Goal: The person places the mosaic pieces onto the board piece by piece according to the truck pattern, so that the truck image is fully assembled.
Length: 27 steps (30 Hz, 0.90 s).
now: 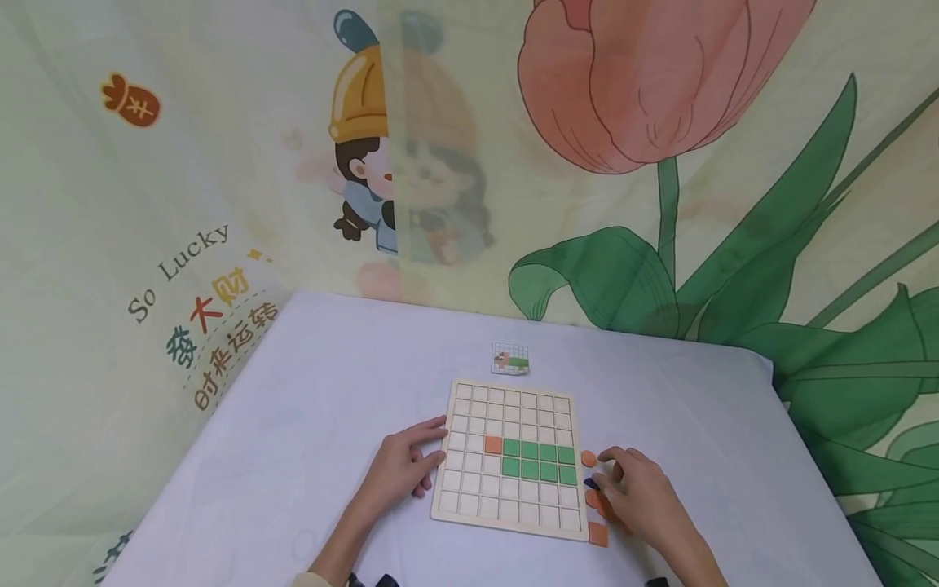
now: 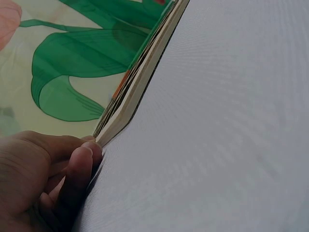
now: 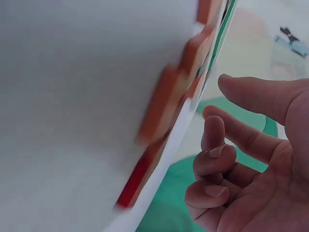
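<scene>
A wooden grid board (image 1: 469, 487) lies on the table, with green square tiles (image 1: 539, 461) in two rows and one orange tile (image 1: 493, 445) beside them. My left hand (image 1: 396, 465) rests at the board's left edge, index finger and thumb touching it; the left wrist view shows the fingertips at the board's rim (image 2: 137, 96). Over the loose pieces to the right of the board hovers my right hand (image 1: 645, 493), fingers bent loosely and nothing between them. Its thumb is near a dark blue piece (image 1: 591, 483). An orange round piece (image 1: 588, 458) lies just beyond.
Behind the board lies a small pattern card (image 1: 510, 359). An orange square (image 1: 598, 535) sits by the board's near right corner. A red piece (image 3: 135, 182) shows in the right wrist view. Printed cloth (image 1: 455, 163) hangs at the back of the white table (image 1: 315, 367).
</scene>
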{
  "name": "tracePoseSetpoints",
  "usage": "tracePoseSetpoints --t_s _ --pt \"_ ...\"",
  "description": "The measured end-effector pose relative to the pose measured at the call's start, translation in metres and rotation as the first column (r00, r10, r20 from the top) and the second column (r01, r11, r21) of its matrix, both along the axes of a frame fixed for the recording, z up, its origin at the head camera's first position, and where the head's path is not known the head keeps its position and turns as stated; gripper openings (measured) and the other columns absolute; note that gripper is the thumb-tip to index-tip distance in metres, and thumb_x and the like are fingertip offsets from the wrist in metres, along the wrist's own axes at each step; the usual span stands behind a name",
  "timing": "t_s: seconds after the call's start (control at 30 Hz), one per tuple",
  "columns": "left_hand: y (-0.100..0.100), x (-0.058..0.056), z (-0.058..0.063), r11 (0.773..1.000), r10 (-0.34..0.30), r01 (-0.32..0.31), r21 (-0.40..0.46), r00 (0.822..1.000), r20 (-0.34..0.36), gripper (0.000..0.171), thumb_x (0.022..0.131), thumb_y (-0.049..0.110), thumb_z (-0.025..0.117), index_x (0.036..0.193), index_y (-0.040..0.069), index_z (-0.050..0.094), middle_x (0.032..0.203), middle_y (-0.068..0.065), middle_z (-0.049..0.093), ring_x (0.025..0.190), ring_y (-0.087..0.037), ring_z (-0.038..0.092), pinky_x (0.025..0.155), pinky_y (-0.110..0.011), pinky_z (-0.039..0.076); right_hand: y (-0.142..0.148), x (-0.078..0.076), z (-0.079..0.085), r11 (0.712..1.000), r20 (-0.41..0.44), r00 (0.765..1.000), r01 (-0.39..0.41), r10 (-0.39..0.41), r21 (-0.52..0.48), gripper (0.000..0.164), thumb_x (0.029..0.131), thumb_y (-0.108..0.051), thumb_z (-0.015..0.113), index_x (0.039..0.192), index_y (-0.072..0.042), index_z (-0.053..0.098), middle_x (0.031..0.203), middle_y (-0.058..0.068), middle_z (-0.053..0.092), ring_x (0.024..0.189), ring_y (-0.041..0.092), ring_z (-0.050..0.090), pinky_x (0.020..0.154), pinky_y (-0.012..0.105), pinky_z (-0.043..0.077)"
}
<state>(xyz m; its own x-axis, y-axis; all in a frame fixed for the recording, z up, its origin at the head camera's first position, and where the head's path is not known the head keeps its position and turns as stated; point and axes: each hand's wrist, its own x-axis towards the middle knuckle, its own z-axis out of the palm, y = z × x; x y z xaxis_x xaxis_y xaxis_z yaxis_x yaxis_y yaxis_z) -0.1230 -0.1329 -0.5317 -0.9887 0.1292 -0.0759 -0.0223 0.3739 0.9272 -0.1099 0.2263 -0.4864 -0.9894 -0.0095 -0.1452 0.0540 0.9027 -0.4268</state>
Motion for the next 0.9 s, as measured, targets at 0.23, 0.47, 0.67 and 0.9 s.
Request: tracePoseSetpoints --t_s 0.23,0.47,0.67,0.9 --pt "0.001 -0.001 0.000 1.000 0.000 0.000 -0.006 1.000 0.005 0.044 0.096 0.005 0.075 0.139 0.004 0.068 0.156 -0.004 0.061 0.046 -0.012 0.059 0.041 -0.029 0.054 0.026 0.012 -0.006 0.996 0.040 0.996 0.082 -0.084 0.045 0.029 0.090 -0.012 0.081 0.116 -0.003 0.072 0.078 0.003 0.055 0.072 0.017 0.049 0.058 0.022 0.048" --pt "0.000 -0.002 0.000 1.000 0.006 -0.006 -0.013 1.000 0.000 0.043 0.095 0.005 0.075 0.138 0.004 0.069 0.156 -0.004 0.061 0.047 -0.013 0.060 0.041 -0.029 0.054 0.035 0.015 -0.010 0.991 0.048 0.991 0.121 -0.124 0.066 0.027 0.091 -0.010 0.081 0.114 0.001 0.072 0.079 0.005 0.056 0.072 0.017 0.050 0.060 0.025 0.052" --pt "0.000 -0.002 0.000 1.000 0.007 -0.007 -0.010 1.000 0.001 0.043 0.095 0.005 0.075 0.138 0.005 0.069 0.156 -0.004 0.061 0.047 -0.013 0.060 0.042 -0.029 0.054 0.040 0.017 -0.010 0.987 0.065 0.987 0.144 -0.148 0.072 0.031 0.089 -0.011 0.083 0.113 0.004 0.071 0.082 0.008 0.059 0.075 0.019 0.052 0.064 0.028 0.056" --pt "0.001 -0.001 0.001 1.000 0.009 -0.009 -0.012 1.000 0.009 0.043 0.095 0.005 0.075 0.138 0.004 0.069 0.155 -0.004 0.062 0.047 -0.013 0.060 0.042 -0.028 0.054 0.046 0.022 -0.012 0.988 0.086 0.986 0.137 -0.143 0.073 0.037 0.085 -0.012 0.088 0.114 0.006 0.072 0.083 0.008 0.059 0.078 0.021 0.052 0.067 0.030 0.056"
